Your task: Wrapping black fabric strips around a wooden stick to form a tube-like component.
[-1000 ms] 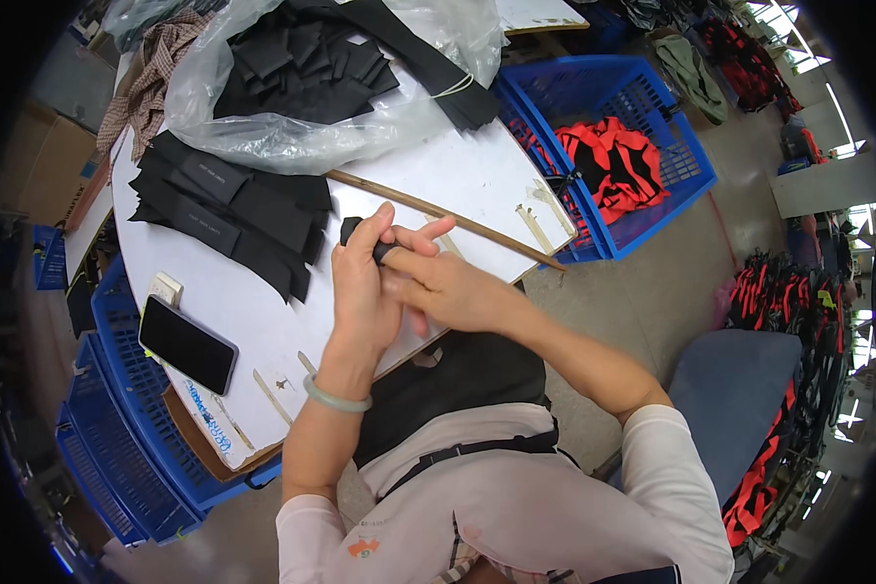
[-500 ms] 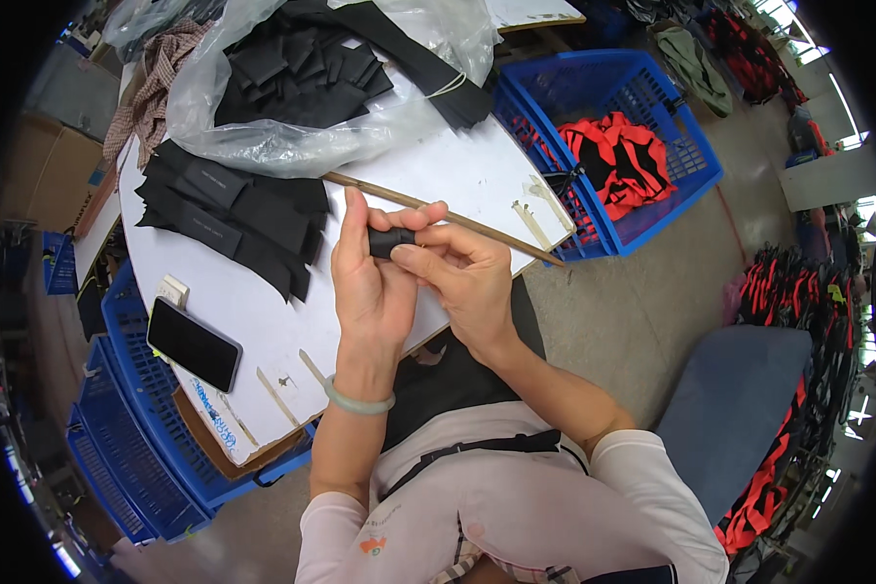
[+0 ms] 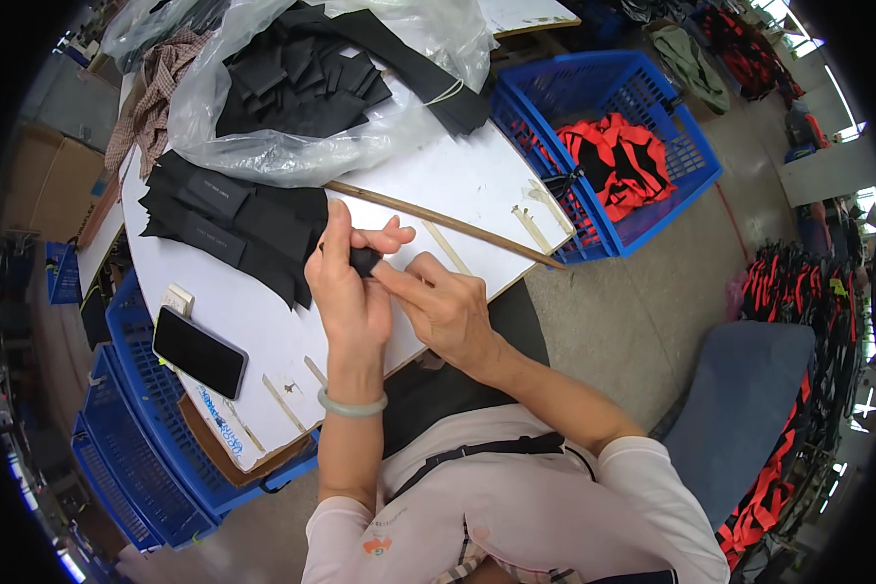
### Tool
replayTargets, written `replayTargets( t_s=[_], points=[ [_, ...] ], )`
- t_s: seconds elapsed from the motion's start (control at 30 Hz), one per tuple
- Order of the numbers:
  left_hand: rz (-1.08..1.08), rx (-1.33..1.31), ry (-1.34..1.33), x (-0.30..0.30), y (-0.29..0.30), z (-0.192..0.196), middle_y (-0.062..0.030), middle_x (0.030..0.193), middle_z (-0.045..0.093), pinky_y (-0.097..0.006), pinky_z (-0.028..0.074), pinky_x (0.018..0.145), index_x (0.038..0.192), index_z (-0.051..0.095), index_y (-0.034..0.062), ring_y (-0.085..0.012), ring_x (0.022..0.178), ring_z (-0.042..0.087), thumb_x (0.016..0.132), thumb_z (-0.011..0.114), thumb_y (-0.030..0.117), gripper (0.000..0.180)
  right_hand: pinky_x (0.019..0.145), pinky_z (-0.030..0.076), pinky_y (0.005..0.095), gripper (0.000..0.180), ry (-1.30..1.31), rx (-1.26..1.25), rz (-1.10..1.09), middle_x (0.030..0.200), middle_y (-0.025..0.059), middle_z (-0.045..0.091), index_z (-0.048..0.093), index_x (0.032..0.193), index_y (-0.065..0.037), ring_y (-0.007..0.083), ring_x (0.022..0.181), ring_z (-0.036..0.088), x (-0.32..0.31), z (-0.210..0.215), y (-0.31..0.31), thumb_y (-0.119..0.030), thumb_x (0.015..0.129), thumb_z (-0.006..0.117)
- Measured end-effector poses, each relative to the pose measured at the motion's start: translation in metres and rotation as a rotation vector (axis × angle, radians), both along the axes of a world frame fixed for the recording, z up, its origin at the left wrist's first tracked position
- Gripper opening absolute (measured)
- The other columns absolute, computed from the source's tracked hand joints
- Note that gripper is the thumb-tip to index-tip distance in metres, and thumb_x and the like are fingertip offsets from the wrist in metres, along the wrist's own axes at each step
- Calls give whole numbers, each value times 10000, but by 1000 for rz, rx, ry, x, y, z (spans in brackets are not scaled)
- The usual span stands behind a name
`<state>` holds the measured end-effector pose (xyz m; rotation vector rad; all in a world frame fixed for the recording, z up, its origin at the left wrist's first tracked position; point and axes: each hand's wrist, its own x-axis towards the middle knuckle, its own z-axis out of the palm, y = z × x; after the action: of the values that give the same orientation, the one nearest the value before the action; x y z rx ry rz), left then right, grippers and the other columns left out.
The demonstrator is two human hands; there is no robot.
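Observation:
A small rolled or folded piece of black fabric (image 3: pixel 363 261) sits in my left hand (image 3: pixel 350 297), its fingers bent around it and partly hiding it. My right hand (image 3: pixel 448 313) has its thumb and index finger pinched at the piece's right end. Both hands are raised over the near edge of the white table (image 3: pixel 273 336). To their left lie overlapping black fabric strips (image 3: pixel 234 219) with small dark labels. A thin wooden stick (image 3: pixel 448 226) lies slantwise beyond my hands, its right end jutting past the table edge.
A clear plastic bag (image 3: pixel 263 167) holding many black pieces lies at the back. A black phone (image 3: pixel 200 352) rests at the left. A blue basket (image 3: pixel 642 229) with red-and-black fabric (image 3: pixel 618 165) stands right of the table; more blue baskets (image 3: pixel 146 419) stand at left.
Both hands have shifted left and slightly nearer, with the black piece between them. Less of the piece shows now, and my right fingers have moved to its end.

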<state>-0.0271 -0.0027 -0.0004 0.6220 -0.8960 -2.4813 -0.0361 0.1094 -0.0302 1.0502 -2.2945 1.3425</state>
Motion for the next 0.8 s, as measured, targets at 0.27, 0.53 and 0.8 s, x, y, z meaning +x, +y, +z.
replayTargets(
  t_s=[0.27, 0.53, 0.8],
  points=[
    [-197, 137, 48, 4, -7, -14, -137, 471, 522, -426, 382, 1002, 606, 476, 85, -358, 608, 648, 936, 501, 251, 370, 442, 453, 396, 483, -160, 359, 154, 707, 133, 573, 496, 1272, -207, 275, 513, 597, -4, 13, -6, -75, 809, 522],
    [-193, 197, -62, 0, -19, 1, -156, 578, 582, -399, 419, 943, 572, 474, 81, -368, 832, 649, 924, 521, 225, 384, 466, 447, 428, 413, -280, 459, 333, 690, 119, 601, 517, 1231, -185, 311, 543, 601, -16, 17, -3, -124, 823, 512],
    [-288, 192, -50, -2, -13, -4, -148, 638, 598, -412, 452, 899, 605, 501, 71, -361, 916, 629, 919, 539, 250, 363, 445, 427, 398, 397, -18, 385, 122, 580, 84, 574, 532, 1220, -154, 276, 497, 593, -19, -5, -27, -133, 824, 520]
  ],
)
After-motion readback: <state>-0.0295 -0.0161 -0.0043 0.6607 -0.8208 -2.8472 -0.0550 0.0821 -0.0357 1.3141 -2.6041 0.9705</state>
